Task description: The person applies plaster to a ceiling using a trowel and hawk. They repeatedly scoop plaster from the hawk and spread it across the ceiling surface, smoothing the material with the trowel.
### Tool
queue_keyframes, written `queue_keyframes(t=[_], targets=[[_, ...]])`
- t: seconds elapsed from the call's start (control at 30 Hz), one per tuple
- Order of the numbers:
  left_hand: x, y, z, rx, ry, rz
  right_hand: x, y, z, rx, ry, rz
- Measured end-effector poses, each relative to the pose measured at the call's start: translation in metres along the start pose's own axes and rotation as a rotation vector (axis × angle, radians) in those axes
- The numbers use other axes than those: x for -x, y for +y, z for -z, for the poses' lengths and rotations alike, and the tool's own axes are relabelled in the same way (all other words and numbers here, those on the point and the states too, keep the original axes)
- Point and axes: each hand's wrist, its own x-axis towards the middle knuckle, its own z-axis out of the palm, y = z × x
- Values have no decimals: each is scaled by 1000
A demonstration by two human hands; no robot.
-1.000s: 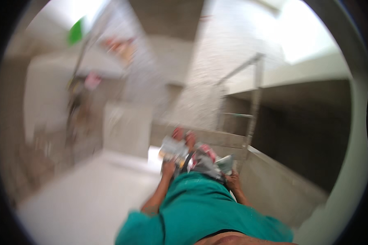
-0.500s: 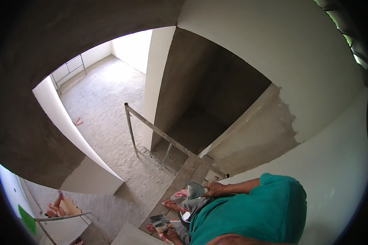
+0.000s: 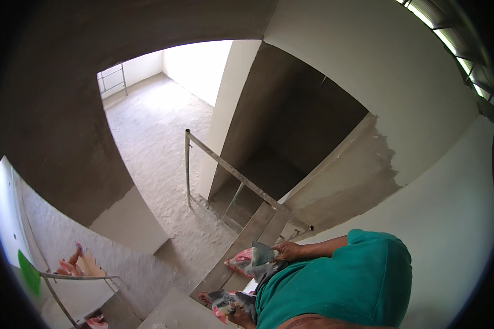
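My right hand (image 3: pixel 285 253) is closed round a wide metal putty blade (image 3: pixel 262 253), held at my front beside my teal shirt (image 3: pixel 329 279). My left hand (image 3: pixel 240 315) grips a second wide blade (image 3: pixel 220 299) smeared with grey and white material, lower down and nearer the bottom edge. The two blades are apart. Below them my sandalled feet stand on wooden planks (image 3: pixel 250 230), partly hidden by the blades and my grey trousers.
A metal scaffold frame (image 3: pixel 225 167) rises beside the planks. A partly plastered wall (image 3: pixel 346 164) is at right, a dark opening (image 3: pixel 288 120) and rough floor (image 3: pixel 153 126) ahead. Lower left are another metal rail (image 3: pixel 77 277), a green object (image 3: pixel 28 271) and brown scraps (image 3: pixel 88 266).
The view has swung sharply from a second ago, then shifted slightly since half a second ago. Both blades stay in my hands; the left one now sits a little further right.
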Motion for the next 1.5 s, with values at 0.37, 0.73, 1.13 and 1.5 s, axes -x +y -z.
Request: queue_keyframes(t=[0.37,0.73,1.13,1.5], targets=[[36,1,62,-65,162,-57,-16,26,-59,241,-1,163],[-145,-132,130,-464,656,-123,-185,16,-113,213,-163,343],[-308,-418,113,-379,628,549,-508,-97,-339,76,-331,408],[-428,-489,192,-739,671,654,-597,-114,-389,128,-394,532]])
